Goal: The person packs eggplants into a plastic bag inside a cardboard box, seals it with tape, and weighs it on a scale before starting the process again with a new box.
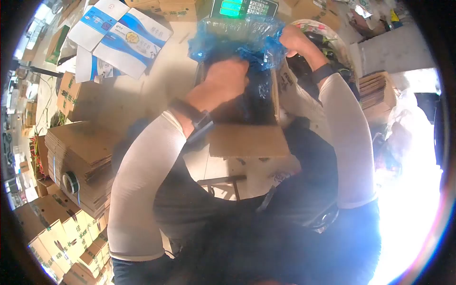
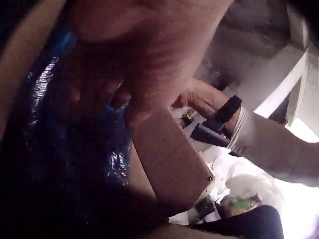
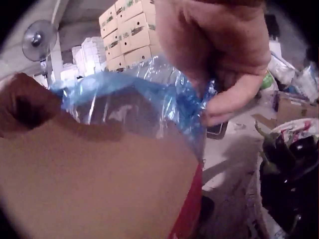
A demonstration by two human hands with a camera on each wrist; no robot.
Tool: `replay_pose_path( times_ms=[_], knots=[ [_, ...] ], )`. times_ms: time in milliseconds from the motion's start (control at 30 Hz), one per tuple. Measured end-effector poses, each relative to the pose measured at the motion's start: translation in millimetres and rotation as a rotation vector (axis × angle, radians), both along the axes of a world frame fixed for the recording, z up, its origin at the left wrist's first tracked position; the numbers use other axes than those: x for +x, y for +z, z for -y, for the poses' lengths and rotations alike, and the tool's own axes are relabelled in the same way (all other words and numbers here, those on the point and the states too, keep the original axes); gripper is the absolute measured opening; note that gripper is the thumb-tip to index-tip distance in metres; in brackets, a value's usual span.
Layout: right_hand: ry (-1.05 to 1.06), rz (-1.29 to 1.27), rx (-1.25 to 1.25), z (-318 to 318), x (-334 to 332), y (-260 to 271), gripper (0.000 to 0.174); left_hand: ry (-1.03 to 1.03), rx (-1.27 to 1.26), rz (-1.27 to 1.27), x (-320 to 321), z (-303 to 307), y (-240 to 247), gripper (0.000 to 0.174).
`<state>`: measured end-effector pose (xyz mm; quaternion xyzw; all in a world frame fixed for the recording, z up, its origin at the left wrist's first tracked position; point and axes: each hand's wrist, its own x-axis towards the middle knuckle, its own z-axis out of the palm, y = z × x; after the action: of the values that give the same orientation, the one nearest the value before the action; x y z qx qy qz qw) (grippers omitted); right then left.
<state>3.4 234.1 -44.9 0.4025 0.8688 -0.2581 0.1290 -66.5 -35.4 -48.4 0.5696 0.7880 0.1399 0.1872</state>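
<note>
A cardboard box (image 1: 249,141) stands between the person's knees, lined with a thin blue plastic bag (image 1: 268,42) whose edge spreads over the far rim. The left hand (image 1: 222,80) is inside the box opening; in the left wrist view its curled fingers (image 2: 119,97) grip the blue film (image 2: 117,164). At the box's far right corner the right hand (image 1: 297,42) pinches the bag's edge, and the right wrist view shows thumb and fingers of this hand (image 3: 219,59) closed on the bunched film (image 3: 184,102). The bottom of the bag is dark.
A basket of eggplants (image 3: 291,169) stands right of the box. Beyond the box is a scale with a lit green display (image 1: 231,8). Flattened cartons (image 1: 85,156) are stacked at the left, with blue-and-white cartons (image 1: 130,40) farther back. More folded cardboard (image 1: 377,95) lies at the right.
</note>
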Motion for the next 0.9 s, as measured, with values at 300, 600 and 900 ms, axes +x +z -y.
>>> replay_pose_path(
  times_ms=[300,600,900],
  knots=[
    [0.533,-0.352,0.013,37.4,-38.7,24.0,0.035,0.649,0.278,-0.314,-60.6,3.0,-0.6,0.101],
    [-0.103,-0.781,-0.005,-4.1,-63.5,-42.1,0.026,0.408,0.024,0.022,-135.9,-3.8,-32.5,0.118],
    [0.977,0.161,0.129,199.2,-29.4,33.3,0.025,0.133,0.03,0.035,-184.7,-53.0,-67.0,0.097]
  ],
)
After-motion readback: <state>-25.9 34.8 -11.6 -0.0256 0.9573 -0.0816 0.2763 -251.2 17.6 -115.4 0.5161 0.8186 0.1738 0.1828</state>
